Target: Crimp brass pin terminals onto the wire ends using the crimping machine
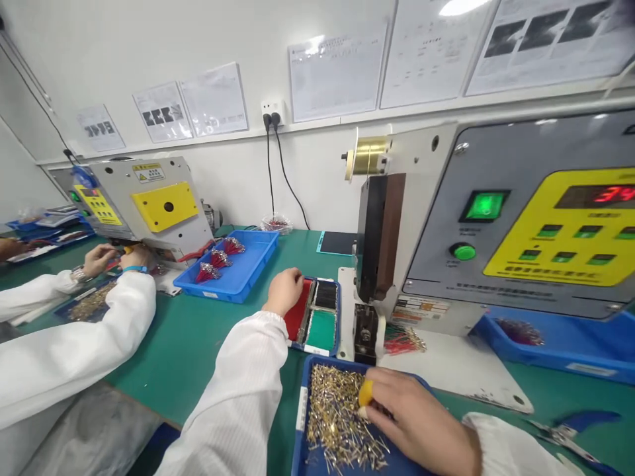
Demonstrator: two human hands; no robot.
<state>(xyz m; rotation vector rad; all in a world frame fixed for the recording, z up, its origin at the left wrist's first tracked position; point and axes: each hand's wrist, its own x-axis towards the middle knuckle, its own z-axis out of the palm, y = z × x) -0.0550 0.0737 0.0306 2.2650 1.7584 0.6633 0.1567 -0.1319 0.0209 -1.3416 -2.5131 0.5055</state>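
My left hand [284, 291] is over the red section of a small blue divided tray [338, 311]. Its fingers are curled together, and whatever is between the fingertips is hidden. Red pieces [299, 311], black pieces [326, 294] and green pieces [321, 329] lie in separate sections of this tray. My right hand [417, 413], with a yellow finger cover [366, 393], reaches into a blue tray [299, 433] of loose gold-coloured metal pins [337, 416]. Thumb and forefinger come together at the pins; I cannot see what they pinch.
A press machine [367, 330] with a wire spool [371, 156] stands between the trays and a control panel. Red and green wires [404, 339] lie at its base. Blue-handled pliers [570, 430] rest at right. A co-worker's hands [136, 258] work at another machine [163, 205] on the left.
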